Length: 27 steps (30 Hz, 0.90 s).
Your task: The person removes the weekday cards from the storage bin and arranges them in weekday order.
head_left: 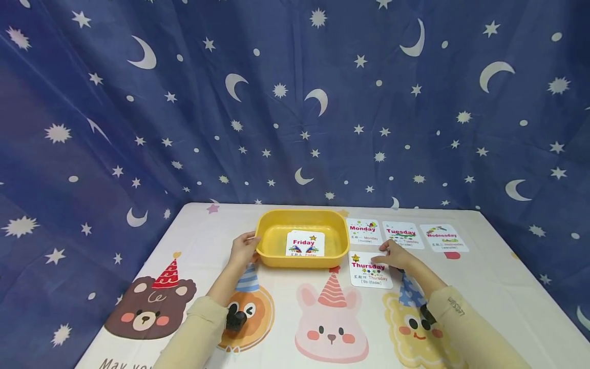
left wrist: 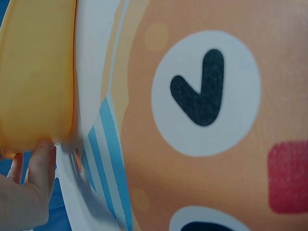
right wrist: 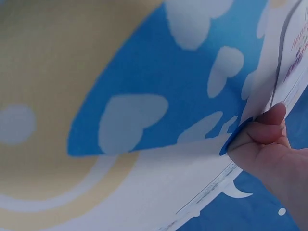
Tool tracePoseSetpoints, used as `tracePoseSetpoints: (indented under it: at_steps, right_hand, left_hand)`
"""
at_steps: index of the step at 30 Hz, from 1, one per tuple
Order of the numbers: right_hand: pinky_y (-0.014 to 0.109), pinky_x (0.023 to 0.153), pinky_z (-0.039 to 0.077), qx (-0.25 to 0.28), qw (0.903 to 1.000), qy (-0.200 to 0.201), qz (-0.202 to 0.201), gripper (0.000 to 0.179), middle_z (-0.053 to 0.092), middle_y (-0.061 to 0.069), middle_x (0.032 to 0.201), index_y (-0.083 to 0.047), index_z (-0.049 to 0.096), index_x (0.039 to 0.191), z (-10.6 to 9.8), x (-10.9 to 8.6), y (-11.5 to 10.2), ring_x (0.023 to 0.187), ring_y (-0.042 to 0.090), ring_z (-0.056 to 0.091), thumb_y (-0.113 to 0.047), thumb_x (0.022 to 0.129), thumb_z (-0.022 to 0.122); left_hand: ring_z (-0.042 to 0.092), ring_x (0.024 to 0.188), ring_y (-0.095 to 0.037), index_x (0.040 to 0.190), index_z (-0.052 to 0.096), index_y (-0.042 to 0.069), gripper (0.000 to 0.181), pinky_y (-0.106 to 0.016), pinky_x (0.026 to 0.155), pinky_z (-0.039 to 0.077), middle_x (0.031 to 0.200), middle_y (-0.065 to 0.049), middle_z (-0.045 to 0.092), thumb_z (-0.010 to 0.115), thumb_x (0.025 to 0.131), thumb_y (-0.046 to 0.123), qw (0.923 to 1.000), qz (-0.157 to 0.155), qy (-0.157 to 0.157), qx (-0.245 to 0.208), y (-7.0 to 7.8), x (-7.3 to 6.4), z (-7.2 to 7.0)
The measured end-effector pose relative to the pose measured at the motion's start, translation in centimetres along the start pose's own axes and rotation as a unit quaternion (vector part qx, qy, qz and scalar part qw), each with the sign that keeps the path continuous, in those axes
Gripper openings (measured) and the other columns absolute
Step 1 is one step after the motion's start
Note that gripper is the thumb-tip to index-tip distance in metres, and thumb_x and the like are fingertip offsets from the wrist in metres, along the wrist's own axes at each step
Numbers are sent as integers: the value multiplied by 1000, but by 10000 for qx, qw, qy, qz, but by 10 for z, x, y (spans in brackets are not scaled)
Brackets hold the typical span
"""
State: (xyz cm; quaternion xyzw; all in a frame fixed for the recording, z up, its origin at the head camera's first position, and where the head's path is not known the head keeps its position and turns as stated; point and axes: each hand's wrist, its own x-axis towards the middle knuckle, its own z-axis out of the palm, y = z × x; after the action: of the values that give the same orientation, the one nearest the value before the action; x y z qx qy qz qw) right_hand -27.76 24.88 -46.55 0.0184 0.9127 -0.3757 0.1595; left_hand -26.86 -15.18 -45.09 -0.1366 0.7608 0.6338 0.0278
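A yellow plastic basin (head_left: 301, 262) stands near the back of the table. My left hand (head_left: 243, 249) grips its left end, with fingers against the end wall of the basin (left wrist: 41, 77) in the left wrist view. Inside the basin lies a Friday card (head_left: 305, 243). To the right of the basin, my right hand (head_left: 397, 255) holds the right edge of a Thursday card (head_left: 366, 277) low over the table. In the right wrist view the fingertips of this hand (right wrist: 269, 139) meet the card's edge. A Monday card (head_left: 363, 231), a Tuesday card (head_left: 403, 233) and a Wednesday card (head_left: 443, 238) form a row behind.
The white tablecloth (head_left: 498, 297) carries printed animal faces, among them a bear (head_left: 149, 312) and a pink rabbit (head_left: 332, 333). A blue curtain (head_left: 295, 128) with moons and stars hangs behind the table and along its sides.
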Motion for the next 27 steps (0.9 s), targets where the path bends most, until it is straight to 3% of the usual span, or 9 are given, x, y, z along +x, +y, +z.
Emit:
tracePoseSetpoints:
  at_steps: [8,15,21,27]
  right_hand:
    - [26,61,33,157,9998,-67,39,48,42,7,83,2,38,111,1,4,0,71,18,38,-26,85,67]
    - [21,51,31,729,9955,-430,427,39,45,4,76,-2,40,112,-16,0,-2,54,10,38,-30,92,59]
    - [23,49,37,362,9985,-279,-288,30,54,7,74,1,47,107,-28,-6,-21,55,13,45,-23,93,57]
    - [28,55,44,-33,9984,-132,-551,25,60,14,83,1,50,102,-27,-2,-48,61,15,51,-21,93,57]
  left_hand:
    - [60,78,-16,134,46,0,41,-25,66,55,122,-24,56,50,98,18,9999,-86,90,72,-1,1,-2]
    - [62,82,-21,134,46,-1,42,-23,64,54,121,-25,55,51,98,19,9999,-75,34,75,0,1,2]
    - [58,74,-15,134,47,1,40,-23,63,54,119,-24,57,51,98,19,9998,-109,88,103,1,1,3]
    - [57,73,-13,134,47,1,40,-25,65,54,121,-25,56,51,98,18,9999,-39,74,71,1,1,1]
